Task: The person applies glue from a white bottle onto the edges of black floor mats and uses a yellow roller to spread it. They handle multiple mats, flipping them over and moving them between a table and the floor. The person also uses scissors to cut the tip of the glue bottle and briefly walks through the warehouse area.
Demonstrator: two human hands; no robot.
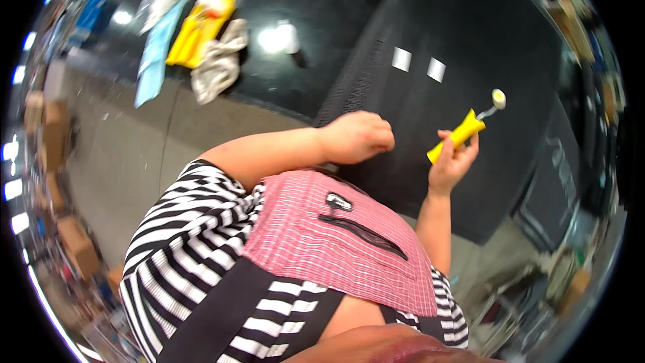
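Black cabinet (463, 40) (two silver squares) above grey concrete floor (127, 141).

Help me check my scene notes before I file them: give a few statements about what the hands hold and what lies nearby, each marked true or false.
1. The right hand grips a yellow-handled tool with a small white wheel at its tip. True.
2. The left hand holds a second yellow tool. False: it is a closed fist resting against the black panel, with no tool showing.
3. A yellow bottle with a red cap lies on the dark surface beside a crumpled grey cloth. True.
4. The black panel bears two red patches. False: the two patches are silvery white.
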